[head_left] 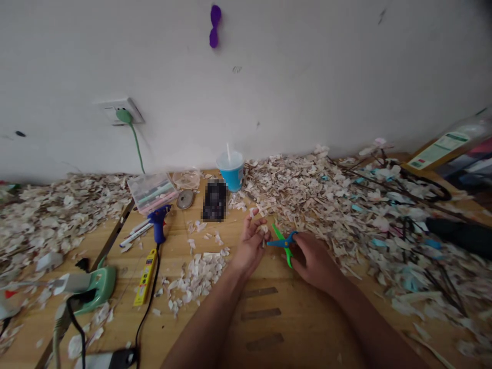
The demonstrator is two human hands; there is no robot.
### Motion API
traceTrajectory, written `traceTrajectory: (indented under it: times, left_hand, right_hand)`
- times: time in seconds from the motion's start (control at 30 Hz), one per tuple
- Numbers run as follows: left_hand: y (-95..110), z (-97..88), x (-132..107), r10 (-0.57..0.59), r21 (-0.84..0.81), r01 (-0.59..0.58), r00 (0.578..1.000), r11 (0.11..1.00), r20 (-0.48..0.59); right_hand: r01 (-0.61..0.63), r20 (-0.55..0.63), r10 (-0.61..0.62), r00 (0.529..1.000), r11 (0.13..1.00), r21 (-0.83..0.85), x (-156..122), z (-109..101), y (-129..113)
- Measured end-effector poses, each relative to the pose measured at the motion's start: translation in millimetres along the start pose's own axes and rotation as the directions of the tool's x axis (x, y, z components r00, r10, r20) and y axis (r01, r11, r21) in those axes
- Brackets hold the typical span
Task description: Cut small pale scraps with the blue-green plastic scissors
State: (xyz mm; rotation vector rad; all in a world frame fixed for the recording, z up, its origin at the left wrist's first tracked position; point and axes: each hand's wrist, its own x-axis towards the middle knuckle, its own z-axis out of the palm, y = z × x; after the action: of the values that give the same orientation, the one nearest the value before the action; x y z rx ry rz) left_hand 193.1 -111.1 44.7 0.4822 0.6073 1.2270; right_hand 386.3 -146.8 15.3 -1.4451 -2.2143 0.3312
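My left hand [252,241] is closed in a pinch on a small pale shell-like flake [264,229], partly covered by the fingers. In my right hand [313,259] is a pair of scissors [284,243] with blue and green halves. Their blades stand apart, and the blue one points left at the flake by my left fingertips. Right-hand fingers sit at the blue and green handles. A small heap of similar pale flakes [202,274] lies on the wooden table [265,277], left of my left forearm.
Loose flakes [292,187] cover the back and right. A blue cup with a straw [230,171] stands near the wall. To the left are a blue glue gun [158,228], a yellow packet [145,279], a plastic case [151,192] and a green power strip [102,287] with cords.
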Motion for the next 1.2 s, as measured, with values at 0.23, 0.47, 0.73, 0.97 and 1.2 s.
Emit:
traceTrajectory:
  times: [0.23,0.47,0.73,0.97,1.2]
  left_hand:
    - [-4.3,-7.4,4.5,-0.021,0.023,0.022,0.999,1.0,-0.048]
    - [-5.3,-5.3,2.2,-0.119,0.008,0.121,0.984,0.993,-0.136]
    - [-7.5,-0.1,-3.6,-0.217,0.033,0.216,0.975,0.976,0.042]
    - [-19.7,-12.6,4.1,-0.065,0.271,0.043,0.995,0.962,0.072]
    - [-17.1,-14.8,4.8,0.028,0.618,-0.077,0.996,0.783,0.089]
  right_hand:
    - [0.012,-0.044,-0.015,0.999,0.997,-0.079,-1.9,14.3,-4.5]
    - [-0.07,-0.162,0.05,0.986,0.99,-0.123,-1.1,27.9,-9.7]
    - [-0.154,-0.169,0.114,0.979,0.958,-0.241,-1.2,26.6,-13.5]
    - [-0.162,-0.194,0.119,0.974,0.961,-0.223,1.3,19.6,-6.8]
    - [-0.151,-0.176,0.101,0.979,0.943,-0.296,1.0,14.7,-4.8]
